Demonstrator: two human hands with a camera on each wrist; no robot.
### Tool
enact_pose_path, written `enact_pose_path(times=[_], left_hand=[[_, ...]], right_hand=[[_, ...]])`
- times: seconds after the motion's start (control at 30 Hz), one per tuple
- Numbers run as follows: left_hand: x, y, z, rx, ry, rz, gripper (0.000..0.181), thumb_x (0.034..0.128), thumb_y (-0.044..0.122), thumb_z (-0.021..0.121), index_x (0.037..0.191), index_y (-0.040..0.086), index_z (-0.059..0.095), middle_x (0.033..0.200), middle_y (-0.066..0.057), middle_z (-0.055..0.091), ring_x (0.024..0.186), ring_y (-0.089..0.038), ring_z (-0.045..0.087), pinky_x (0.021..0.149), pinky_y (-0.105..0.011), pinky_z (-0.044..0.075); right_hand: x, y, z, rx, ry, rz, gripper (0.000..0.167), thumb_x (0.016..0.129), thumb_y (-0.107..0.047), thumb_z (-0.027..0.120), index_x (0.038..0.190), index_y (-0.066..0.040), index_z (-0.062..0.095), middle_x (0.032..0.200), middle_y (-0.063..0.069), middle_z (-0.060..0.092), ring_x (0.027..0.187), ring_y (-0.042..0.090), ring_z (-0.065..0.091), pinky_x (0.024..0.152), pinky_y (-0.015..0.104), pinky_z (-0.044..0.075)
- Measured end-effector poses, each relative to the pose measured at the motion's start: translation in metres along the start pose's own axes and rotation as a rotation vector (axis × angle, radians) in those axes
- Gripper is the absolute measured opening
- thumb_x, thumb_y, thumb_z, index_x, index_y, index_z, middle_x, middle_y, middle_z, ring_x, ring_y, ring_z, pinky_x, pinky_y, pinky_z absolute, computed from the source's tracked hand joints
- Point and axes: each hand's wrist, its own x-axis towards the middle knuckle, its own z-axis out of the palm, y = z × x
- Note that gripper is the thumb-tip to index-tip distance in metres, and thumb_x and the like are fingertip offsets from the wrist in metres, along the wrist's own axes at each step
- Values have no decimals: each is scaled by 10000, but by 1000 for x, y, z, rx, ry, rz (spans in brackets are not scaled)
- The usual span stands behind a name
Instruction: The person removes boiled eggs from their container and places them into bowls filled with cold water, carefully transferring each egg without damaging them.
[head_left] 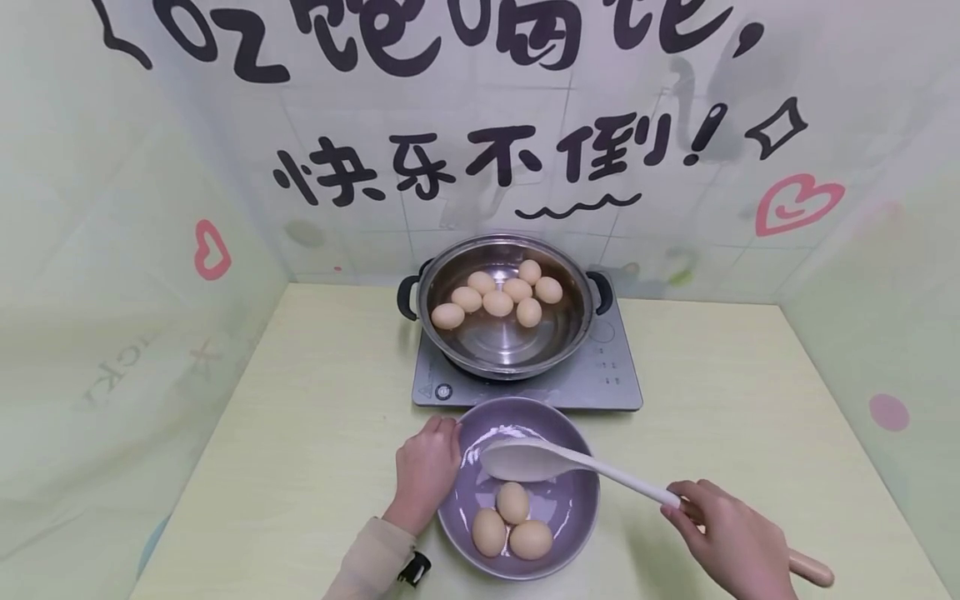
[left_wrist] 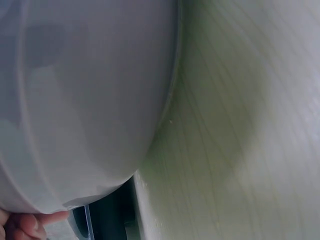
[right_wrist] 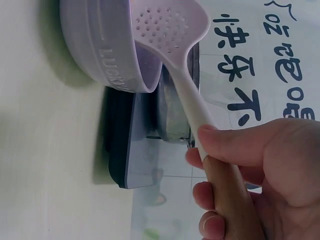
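Note:
My right hand [head_left: 738, 533] grips the wooden handle [right_wrist: 230, 200] of a white slotted spoon [head_left: 528, 461]. The spoon's head, pierced with small holes [right_wrist: 167, 22], is over the far half of a purple bowl [head_left: 577, 533], and no egg shows on it. Three brown eggs [head_left: 531, 540] lie together in the near half of that bowl. At the bowl's left rim, my left hand [head_left: 426, 471] holds on with its fingers bent at the edge. The left wrist view shows mostly the bowl's outer wall [left_wrist: 95, 100], with a few fingertips [left_wrist: 30, 227] at the rim.
Behind the bowl, a steel pot [head_left: 506, 367] with two black handles stands on a grey induction cooker [head_left: 615, 367]. Several eggs [head_left: 498, 302] sit in the liquid in the pot. A printed sheet [head_left: 465, 217] hangs behind the pale table [head_left: 315, 417], with more sheeting on both sides.

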Motion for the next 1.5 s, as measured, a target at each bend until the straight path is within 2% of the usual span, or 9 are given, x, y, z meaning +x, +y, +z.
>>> enact_pose_path(times=[0.1, 0.17, 0.4, 0.53, 0.7, 0.9, 1.07, 1.23, 1.5], left_hand=[[0, 0, 0, -1, 7, 1, 136, 836, 157, 605, 768, 45, 643, 647, -18, 536, 386, -138, 460, 344, -242, 379], [-1, 0, 0, -1, 9, 2, 135, 837, 156, 604, 768, 47, 641, 650, -19, 539, 391, -141, 466, 347, -245, 383], [0, -1, 1, 2, 17, 1, 136, 835, 162, 605, 766, 51, 641, 652, -18, 538, 392, -148, 468, 346, -255, 382], [-1, -1, 0, -1, 27, 1, 131, 832, 159, 606, 763, 54, 641, 652, -19, 534, 391, -165, 474, 344, -271, 382], [-1, -1, -1, -2, 37, 4, 128, 832, 152, 607, 762, 51, 643, 654, -23, 541, 389, -163, 478, 344, -270, 387], [0, -1, -1, -3, 31, 0, 130, 832, 157, 604, 760, 54, 639, 655, -22, 542, 390, -163, 475, 348, -270, 390], [0, 0, -1, -3, 15, 2, 131, 829, 159, 612, 765, 48, 640, 652, -19, 538, 384, -136, 456, 344, -243, 379], [-1, 0, 0, 3, 25, 2, 131, 829, 160, 612, 758, 53, 637, 654, -18, 538, 388, -145, 465, 345, -258, 388], [-1, -1, 0, 2, 32, 2, 144, 837, 166, 601, 745, 61, 632, 669, -21, 553, 397, -168, 485, 349, -284, 396]], right_hand=[[-1, 0, 0, 24, 86, -24, 124, 758, -259, 717, 840, -300, 634, 701, -200, 552, 611, 4, 542, 416, 278, 289], [0, 0, -2, 36, 105, -26, 120, 762, -267, 715, 850, -293, 638, 694, -197, 553, 610, 2, 534, 420, 282, 290], [13, 1, -17, 62, 2, 5, 131, 852, -349, 612, 922, -241, 639, 583, -114, 490, 498, 40, 379, 422, 280, 262], [28, 3, -26, 69, 12, -18, 193, 888, -349, 559, 959, -195, 651, 505, -79, 363, 429, 56, 295, 385, 251, 234], [59, 3, -37, 100, 105, -53, 286, 905, -327, 531, 1044, -102, 642, 513, -44, 377, 425, 83, 306, 369, 257, 242], [101, -5, -39, 122, 329, -74, 238, 871, -258, 588, 1010, -73, 645, 674, 86, 619, 518, 189, 484, 415, 310, 289], [128, -15, -29, 103, 466, -102, 190, 827, -195, 642, 965, -64, 652, 753, 100, 627, 576, 247, 550, 409, 328, 299], [147, -22, -25, 74, 503, -105, 172, 806, -186, 659, 942, -81, 664, 729, 90, 581, 514, 226, 476, 384, 329, 260], [157, -22, -25, 30, 471, -95, 174, 806, -177, 657, 947, -77, 672, 728, 107, 582, 524, 259, 483, 384, 376, 275]])
